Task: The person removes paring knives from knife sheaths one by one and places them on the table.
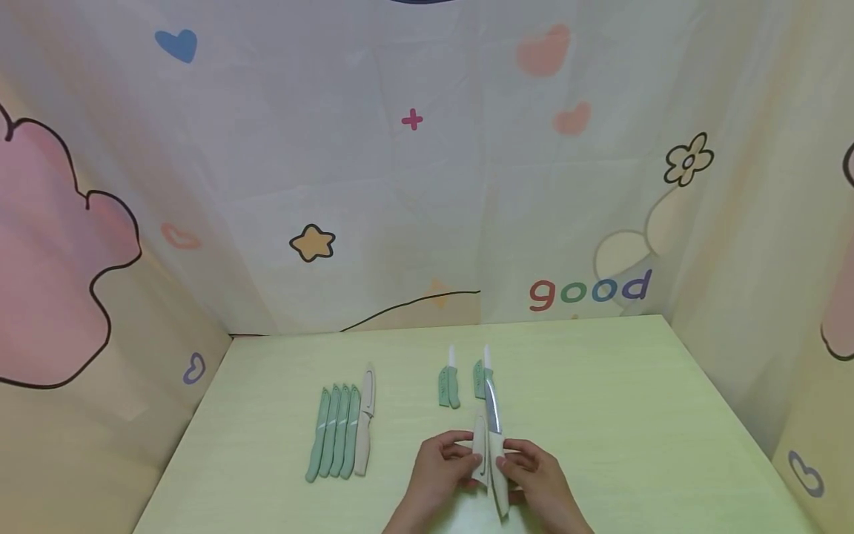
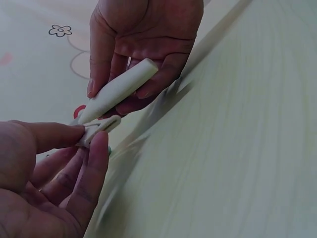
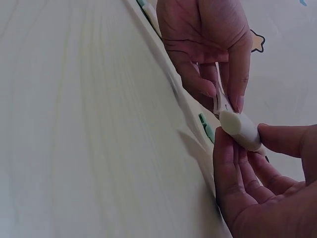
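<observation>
My left hand (image 1: 437, 469) pinches a cream blade cover (image 1: 479, 445) between thumb and fingers. In my right hand (image 1: 539, 475) is a kitchen knife (image 1: 498, 463), gripped by its cream handle. Its bare metal blade points away from me, and the cover stands upright right beside it on the left. The left wrist view shows the cover (image 2: 101, 130) close to the knife's handle (image 2: 119, 91). From the right wrist, the butt of the handle (image 3: 242, 130) faces the camera, with thumb and fingers around it.
Several green sheathed knives (image 1: 332, 434) lie side by side at the left, next to a cream sheathed knife (image 1: 364, 423). Farther back are two small green-handled knives with white blades, one (image 1: 453, 386) beside its green cover (image 1: 443, 387), the other (image 1: 488, 361) beside another cover (image 1: 478, 378). A printed curtain (image 1: 427, 185) surrounds the table (image 1: 640, 415).
</observation>
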Available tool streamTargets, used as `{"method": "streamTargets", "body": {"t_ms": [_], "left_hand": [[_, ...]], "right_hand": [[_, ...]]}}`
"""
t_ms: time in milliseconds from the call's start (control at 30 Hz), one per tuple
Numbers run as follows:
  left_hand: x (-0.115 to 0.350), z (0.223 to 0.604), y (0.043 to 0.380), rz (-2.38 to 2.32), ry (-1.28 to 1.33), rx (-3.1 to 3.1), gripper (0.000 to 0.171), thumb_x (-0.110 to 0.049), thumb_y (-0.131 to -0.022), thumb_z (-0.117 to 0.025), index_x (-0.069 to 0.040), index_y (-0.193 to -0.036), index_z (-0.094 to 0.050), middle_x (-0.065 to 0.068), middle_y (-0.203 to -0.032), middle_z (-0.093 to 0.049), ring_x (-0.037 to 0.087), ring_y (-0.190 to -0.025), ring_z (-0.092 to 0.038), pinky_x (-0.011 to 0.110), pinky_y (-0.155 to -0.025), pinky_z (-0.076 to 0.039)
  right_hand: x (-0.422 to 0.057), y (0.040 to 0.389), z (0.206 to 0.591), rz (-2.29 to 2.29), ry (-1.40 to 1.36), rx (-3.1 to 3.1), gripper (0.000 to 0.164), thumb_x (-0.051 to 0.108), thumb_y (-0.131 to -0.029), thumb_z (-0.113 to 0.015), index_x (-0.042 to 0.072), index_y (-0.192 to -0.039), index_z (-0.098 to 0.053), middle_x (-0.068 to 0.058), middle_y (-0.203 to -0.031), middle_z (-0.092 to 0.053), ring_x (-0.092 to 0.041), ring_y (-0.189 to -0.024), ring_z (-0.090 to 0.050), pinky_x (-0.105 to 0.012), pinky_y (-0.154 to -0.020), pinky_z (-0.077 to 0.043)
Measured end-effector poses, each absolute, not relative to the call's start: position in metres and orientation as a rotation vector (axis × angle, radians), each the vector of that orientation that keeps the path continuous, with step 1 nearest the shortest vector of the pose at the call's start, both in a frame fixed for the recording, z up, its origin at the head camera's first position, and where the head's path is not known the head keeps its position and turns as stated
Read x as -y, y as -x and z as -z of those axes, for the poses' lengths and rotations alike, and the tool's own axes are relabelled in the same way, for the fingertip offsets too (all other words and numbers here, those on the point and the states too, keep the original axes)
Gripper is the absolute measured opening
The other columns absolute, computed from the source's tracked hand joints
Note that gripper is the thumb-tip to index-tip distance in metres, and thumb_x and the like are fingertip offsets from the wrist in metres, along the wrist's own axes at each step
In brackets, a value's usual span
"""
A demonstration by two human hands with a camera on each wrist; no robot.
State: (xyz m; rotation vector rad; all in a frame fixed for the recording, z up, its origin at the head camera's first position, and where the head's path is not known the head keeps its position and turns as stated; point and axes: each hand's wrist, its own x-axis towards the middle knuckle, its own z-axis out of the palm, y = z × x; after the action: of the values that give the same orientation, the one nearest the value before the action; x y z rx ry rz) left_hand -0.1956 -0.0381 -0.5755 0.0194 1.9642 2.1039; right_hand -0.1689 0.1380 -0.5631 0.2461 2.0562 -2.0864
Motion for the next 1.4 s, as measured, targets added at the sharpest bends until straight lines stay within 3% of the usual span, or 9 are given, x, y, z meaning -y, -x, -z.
{"method": "streamTargets", "body": {"t_ms": [233,600,867,1233,1400], "left_hand": [[0.027,0.573,0.201,-2.062,0.037,-2.067,0.028,-0.002,-0.08,-0.074,-0.001,-0.108,-0.071,0.009,-0.081,-0.072,0.02,-0.063,-0.065,0.03,-0.057,-0.061],[0.01,0.568,0.21,-2.055,0.028,-2.11,0.036,0.007,-0.074,-0.072,0.006,-0.11,-0.067,0.014,-0.089,-0.073,0.017,-0.071,-0.066,0.029,-0.065,-0.061],[-0.008,0.566,0.22,-2.097,0.058,-2.146,0.031,0.005,-0.073,-0.075,0.005,-0.103,-0.07,0.014,-0.086,-0.071,0.015,-0.069,-0.066,0.032,-0.063,-0.061],[-0.031,0.57,0.233,-1.941,0.056,-2.446,0.023,-0.003,-0.073,-0.078,-0.001,-0.095,-0.075,-0.001,-0.072,-0.071,0.006,-0.062,-0.062,0.022,-0.057,-0.057],[-0.042,0.571,0.24,-1.821,0.075,-2.604,0.021,-0.007,-0.073,-0.079,-0.005,-0.094,-0.076,-0.005,-0.07,-0.068,0.003,-0.064,-0.058,0.024,-0.059,-0.056]], "right_hand": [[-0.146,0.171,0.564,2.127,-0.306,-2.081,0.043,0.01,-0.088,-0.07,-0.005,-0.125,-0.055,-0.019,-0.105,-0.068,-0.029,-0.085,-0.065,-0.042,-0.063,-0.061],[-0.159,0.176,0.563,2.179,-0.358,-2.099,0.047,-0.001,-0.083,-0.07,-0.006,-0.128,-0.055,-0.026,-0.113,-0.064,-0.029,-0.092,-0.064,-0.041,-0.069,-0.061],[-0.167,0.187,0.563,2.118,-0.443,-2.189,0.045,0.001,-0.084,-0.07,-0.003,-0.128,-0.058,-0.022,-0.112,-0.066,-0.023,-0.092,-0.063,-0.032,-0.071,-0.06],[-0.181,0.203,0.56,2.019,-0.476,-2.38,0.039,0.005,-0.087,-0.07,-0.002,-0.124,-0.062,-0.022,-0.117,-0.065,-0.017,-0.095,-0.063,-0.019,-0.067,-0.057],[-0.182,0.211,0.559,1.947,-0.46,-2.475,0.036,0.006,-0.087,-0.07,-0.002,-0.122,-0.063,-0.023,-0.115,-0.066,-0.018,-0.095,-0.063,-0.018,-0.066,-0.056]]}}
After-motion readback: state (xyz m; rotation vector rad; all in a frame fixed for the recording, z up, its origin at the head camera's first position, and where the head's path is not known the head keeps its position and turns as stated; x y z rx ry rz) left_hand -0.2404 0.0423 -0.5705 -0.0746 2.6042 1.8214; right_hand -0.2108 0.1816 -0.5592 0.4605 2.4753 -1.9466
